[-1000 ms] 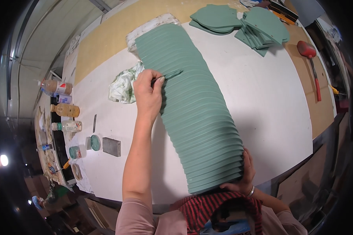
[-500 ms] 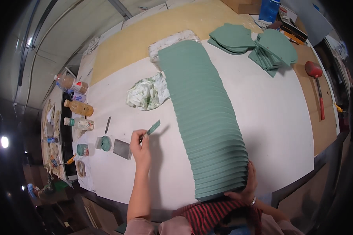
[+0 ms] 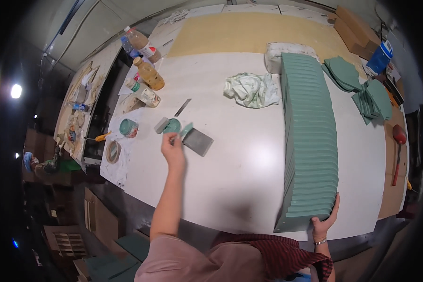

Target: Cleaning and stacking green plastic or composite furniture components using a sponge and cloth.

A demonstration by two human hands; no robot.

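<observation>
My left hand (image 3: 172, 148) pinches a small flat blade smeared green (image 3: 187, 129), perhaps a putty knife; its handle is hidden in my fingers. It is just beside a small round tub of green paste (image 3: 173, 125) and a dark grey rectangular block (image 3: 199, 142). A long row of overlapping green panels with rounded edges (image 3: 310, 141) runs away from me on the right. At its near end, my right hand (image 3: 323, 224) rests against the last panel, thumb and fingers spread around its corner.
Left of the tub stand a green-stained jar (image 3: 128, 128), a tape roll (image 3: 113, 152) and several bottles (image 3: 149, 74). A thin blade (image 3: 183, 107) and a crumpled stained cloth (image 3: 252, 90) lie beyond. More green panels (image 3: 372, 101) and a red mallet (image 3: 399, 135) are at right.
My left hand has moved with the blade away from the panel row to the tub of green paste. The view has turned left; my right hand stays at the row's near end.
</observation>
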